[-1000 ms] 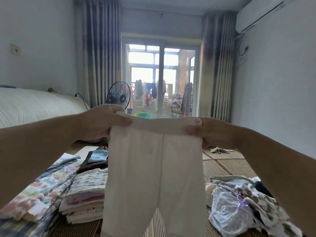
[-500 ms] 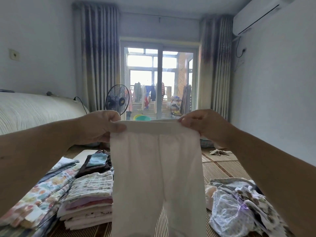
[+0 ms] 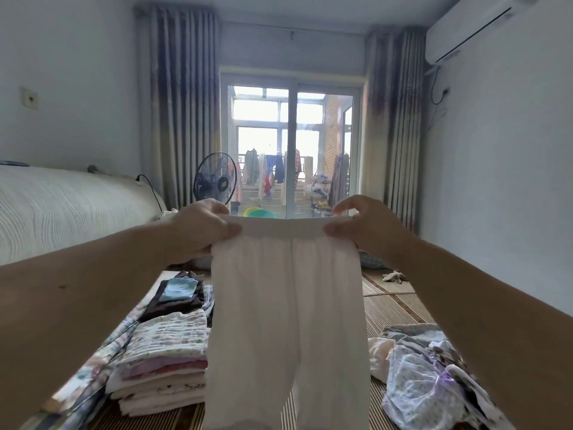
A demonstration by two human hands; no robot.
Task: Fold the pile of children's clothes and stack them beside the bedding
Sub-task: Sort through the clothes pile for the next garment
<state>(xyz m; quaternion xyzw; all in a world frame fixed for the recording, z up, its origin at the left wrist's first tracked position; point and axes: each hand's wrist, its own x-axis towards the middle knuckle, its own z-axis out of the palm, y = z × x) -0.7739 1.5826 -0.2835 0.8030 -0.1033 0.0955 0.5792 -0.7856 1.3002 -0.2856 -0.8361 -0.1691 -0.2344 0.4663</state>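
High over mat [image 3: 393, 308], white pants [image 3: 285, 305] hang spread. Left hand [image 3: 198, 231], right hand [image 3: 362, 225] pinch waistband corners; right grip re-set since a moment ago, thumb in front. Fold looks next; stack [image 3: 164, 361] sits below left.

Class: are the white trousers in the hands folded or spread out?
Spread out: the left hand and right hand pinch the white trousers by the waistband; both legs hang unfolded.
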